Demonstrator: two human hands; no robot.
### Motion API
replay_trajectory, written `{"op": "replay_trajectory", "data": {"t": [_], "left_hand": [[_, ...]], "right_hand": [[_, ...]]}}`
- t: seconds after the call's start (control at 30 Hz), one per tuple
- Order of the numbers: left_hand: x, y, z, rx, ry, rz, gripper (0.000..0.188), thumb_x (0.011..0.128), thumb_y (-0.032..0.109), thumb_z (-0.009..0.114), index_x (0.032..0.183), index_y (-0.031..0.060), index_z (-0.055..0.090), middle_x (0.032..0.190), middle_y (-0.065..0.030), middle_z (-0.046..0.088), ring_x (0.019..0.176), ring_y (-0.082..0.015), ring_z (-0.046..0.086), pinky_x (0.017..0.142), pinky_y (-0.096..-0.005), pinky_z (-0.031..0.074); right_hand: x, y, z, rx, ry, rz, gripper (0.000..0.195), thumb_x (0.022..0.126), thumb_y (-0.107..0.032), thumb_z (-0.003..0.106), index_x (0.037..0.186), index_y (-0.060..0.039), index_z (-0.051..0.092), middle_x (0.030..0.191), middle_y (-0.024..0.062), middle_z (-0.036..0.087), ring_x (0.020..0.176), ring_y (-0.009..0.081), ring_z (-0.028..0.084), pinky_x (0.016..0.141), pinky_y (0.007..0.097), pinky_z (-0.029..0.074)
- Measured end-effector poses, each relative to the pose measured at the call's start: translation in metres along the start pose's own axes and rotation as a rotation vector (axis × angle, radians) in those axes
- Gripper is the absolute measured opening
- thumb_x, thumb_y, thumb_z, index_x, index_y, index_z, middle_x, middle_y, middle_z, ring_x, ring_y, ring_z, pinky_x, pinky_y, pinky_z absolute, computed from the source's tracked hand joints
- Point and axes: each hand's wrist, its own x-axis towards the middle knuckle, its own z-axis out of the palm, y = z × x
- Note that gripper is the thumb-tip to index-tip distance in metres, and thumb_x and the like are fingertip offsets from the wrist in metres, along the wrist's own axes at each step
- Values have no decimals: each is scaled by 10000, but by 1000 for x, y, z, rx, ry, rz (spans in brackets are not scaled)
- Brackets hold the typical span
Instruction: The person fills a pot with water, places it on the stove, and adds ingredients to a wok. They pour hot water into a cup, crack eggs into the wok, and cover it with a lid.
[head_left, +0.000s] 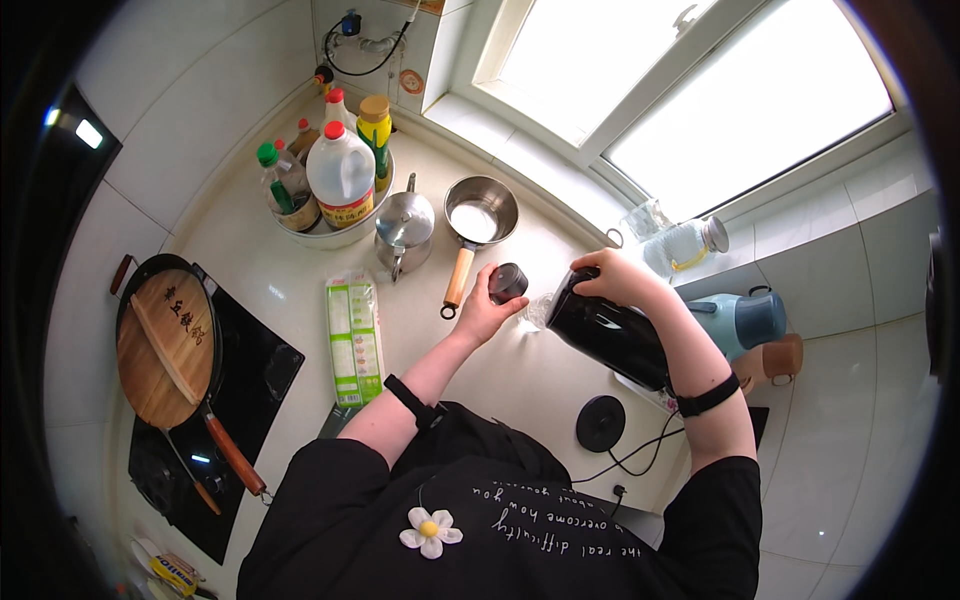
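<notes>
My left hand (487, 306) holds a small dark cylindrical lid or cap (509, 283) over the counter. With my right hand (616, 276) I grip the upper part of a black electric kettle (611, 334), which is tilted with its top towards a clear glass (537, 310). The glass stands between the two hands, partly hidden by the kettle's rim. Whether water flows cannot be made out. Beyond my left hand lies a steel saucepan (482, 212) with a wooden handle, beside a lidded steel pot (405, 229). The black kettle base (601, 424) rests on the counter near me.
Bottles stand in a white basin (334, 234) at the back left. A green-and-white packet (354, 337) lies left of my arm. A wooden-lidded pan (169, 337) sits on the black cooktop (259, 375). Glass jugs and a blue thermos jug (724, 322) are at the right.
</notes>
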Motion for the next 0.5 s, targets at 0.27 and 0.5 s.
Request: {"op": "replay_trajectory", "data": {"t": [0.27,0.5], "left_hand": [[11,0,20,311,-80,106,861,801,333,788,1446,76,279,1355,-190,478,1238,-284,509,1033,-396,417],[25,-18,68,783,-233,373,924,709,330,815,1460,121,319,1321,-153,504,1220,-348,482,1031,-443,419]], "right_hand": [[-95,38,30,577,267,218,436,805,-175,710,1230,-98,650,731,34,636,525,96,537,499,258,452],[-175,94,130,1169,779,225,446,828,-93,721,1261,-66,619,681,-38,578,474,27,453,426,199,349]]}}
